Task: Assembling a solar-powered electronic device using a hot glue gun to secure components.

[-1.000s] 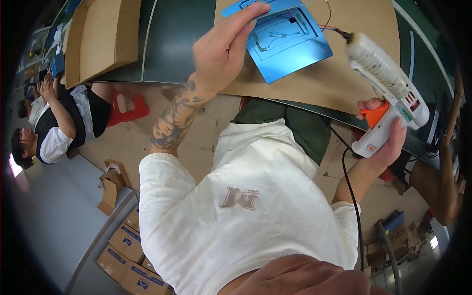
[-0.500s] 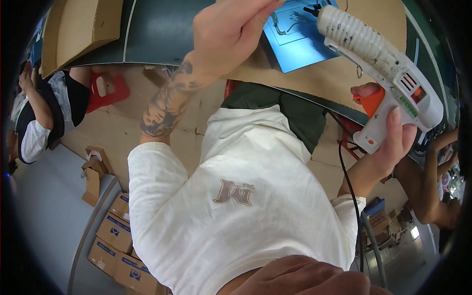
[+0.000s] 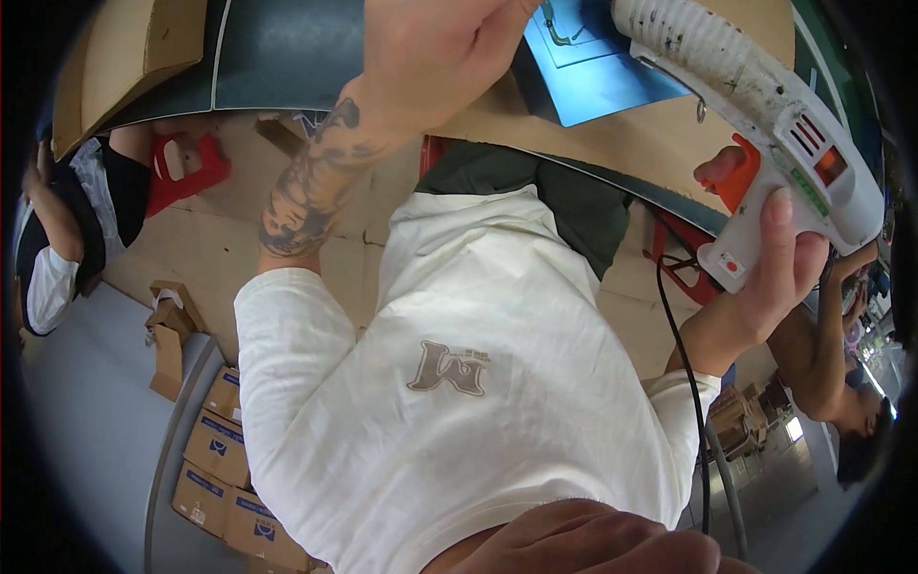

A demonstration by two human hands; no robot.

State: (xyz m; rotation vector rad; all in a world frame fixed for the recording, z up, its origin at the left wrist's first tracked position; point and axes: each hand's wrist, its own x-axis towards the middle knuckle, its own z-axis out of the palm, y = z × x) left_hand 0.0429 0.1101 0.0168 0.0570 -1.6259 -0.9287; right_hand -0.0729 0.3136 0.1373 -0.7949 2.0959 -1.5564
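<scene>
My right hand [image 3: 779, 249] is wrapped round the handle of a white hot glue gun [image 3: 755, 115], with a finger at its orange trigger [image 3: 738, 177]. Dark marks speckle the ribbed front of the gun, whose nozzle lies beyond the top edge. At the top, my left hand [image 3: 440, 57] is closed, fingertips pressed together at the picture's edge; whatever they pinch is hidden. Just beside those fingertips lies a shiny blue panel [image 3: 612, 91] with a small greenish curved piece [image 3: 557, 27] on it.
The panel rests on a brown board [image 3: 488, 124] over a dark table [image 3: 287, 57]. An open cardboard box [image 3: 134, 62] stands at the far left. From the gun hangs a black cable [image 3: 681, 354]. People sit at both sides; stacked cartons [image 3: 218, 450] are behind left.
The whole view has shifted a little, so the table and panel appear higher. The glue gun has moved slightly right in the picture, still in my right hand. My left hand stays closed near the panel.
</scene>
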